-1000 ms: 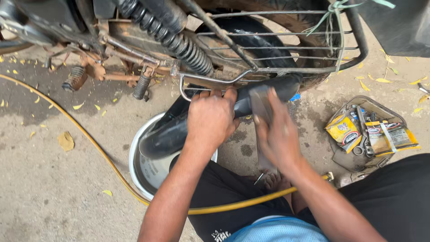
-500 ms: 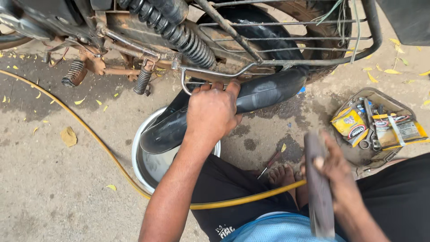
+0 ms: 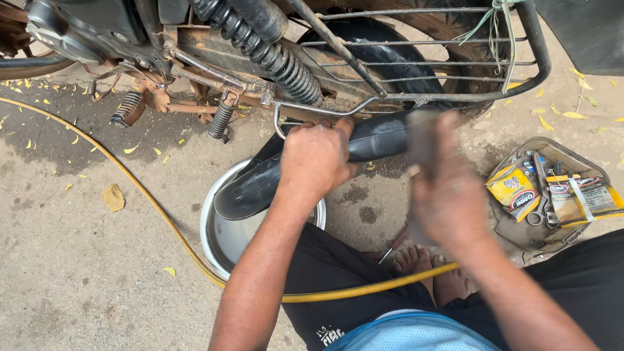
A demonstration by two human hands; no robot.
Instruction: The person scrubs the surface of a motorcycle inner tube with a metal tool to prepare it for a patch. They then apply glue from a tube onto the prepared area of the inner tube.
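The left hand (image 3: 316,159) grips the black tube (image 3: 377,138) tight to keep it steady, while the blurry right hand (image 3: 448,195) holds a flat tool (image 3: 421,140) on it.

Yellow sachet packets (image 3: 517,190) and flat yellow-edged packets (image 3: 585,195) in a grey tray (image 3: 513,229) at right

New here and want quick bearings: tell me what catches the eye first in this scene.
At centre, the left hand grips a black inner tube stretched over a round metal basin of water. The right hand, blurred, is at the tube's right end. Above stands a rusty motorcycle; a yellow hose runs across the ground, and a tray of repair supplies lies at right.
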